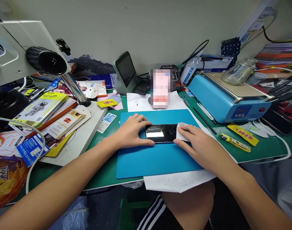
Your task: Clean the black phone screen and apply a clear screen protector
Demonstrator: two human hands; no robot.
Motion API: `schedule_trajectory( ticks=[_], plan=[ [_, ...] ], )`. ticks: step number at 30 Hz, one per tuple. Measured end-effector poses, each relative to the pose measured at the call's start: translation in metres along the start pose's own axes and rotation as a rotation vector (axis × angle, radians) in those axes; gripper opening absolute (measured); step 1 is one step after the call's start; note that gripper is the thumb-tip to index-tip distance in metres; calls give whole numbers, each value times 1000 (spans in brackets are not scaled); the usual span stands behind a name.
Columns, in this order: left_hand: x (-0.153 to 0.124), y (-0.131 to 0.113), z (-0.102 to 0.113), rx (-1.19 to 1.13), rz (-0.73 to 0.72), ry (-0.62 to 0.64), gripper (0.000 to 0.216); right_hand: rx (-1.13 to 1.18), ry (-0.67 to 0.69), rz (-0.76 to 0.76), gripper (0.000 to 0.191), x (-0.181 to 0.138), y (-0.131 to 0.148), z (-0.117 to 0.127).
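A smartphone (161, 133) with a dark glossy face lies sideways on a blue work mat (157, 163). My left hand (133, 131) grips the phone's left end, thumb along the near edge and fingers along the far edge. Between the fingers of my right hand (195, 140) is a small white wipe (181, 131), pressed on the phone's right end. Part of the wipe is hidden beneath the fingers.
Behind the mat stands a phone with a blurred screen (160, 89), beside a small smart display (125, 73). A blue heating plate machine (222, 99) sits at right with a glass jar (239, 72) on top. Boxes (40, 108) and a microscope stand (74, 88) crowd the left.
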State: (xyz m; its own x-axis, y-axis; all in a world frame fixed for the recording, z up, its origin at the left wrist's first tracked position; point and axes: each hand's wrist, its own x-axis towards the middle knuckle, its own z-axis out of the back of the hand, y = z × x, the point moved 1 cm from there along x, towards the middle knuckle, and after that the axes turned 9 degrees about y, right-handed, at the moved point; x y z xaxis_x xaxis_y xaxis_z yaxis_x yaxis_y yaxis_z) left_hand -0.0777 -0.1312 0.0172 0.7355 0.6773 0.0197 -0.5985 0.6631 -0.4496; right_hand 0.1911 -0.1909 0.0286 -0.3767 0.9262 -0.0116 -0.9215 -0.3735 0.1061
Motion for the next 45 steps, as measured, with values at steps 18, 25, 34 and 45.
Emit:
schedule_trajectory(
  ticks=[18,25,34,45],
  plan=[
    [0,0,0,-17,-3,-11,70,74,129,133,53,24,-3,18],
    [0,1,0,-14,0,-7,71,68,166,133,55,31,-2,20],
    [-1,4,-2,-15,-11,-14,72,0,131,157,51,32,0,21],
    [-1,3,-2,-8,-7,-20,72,18,184,51,52,34,-6,17]
  ],
)
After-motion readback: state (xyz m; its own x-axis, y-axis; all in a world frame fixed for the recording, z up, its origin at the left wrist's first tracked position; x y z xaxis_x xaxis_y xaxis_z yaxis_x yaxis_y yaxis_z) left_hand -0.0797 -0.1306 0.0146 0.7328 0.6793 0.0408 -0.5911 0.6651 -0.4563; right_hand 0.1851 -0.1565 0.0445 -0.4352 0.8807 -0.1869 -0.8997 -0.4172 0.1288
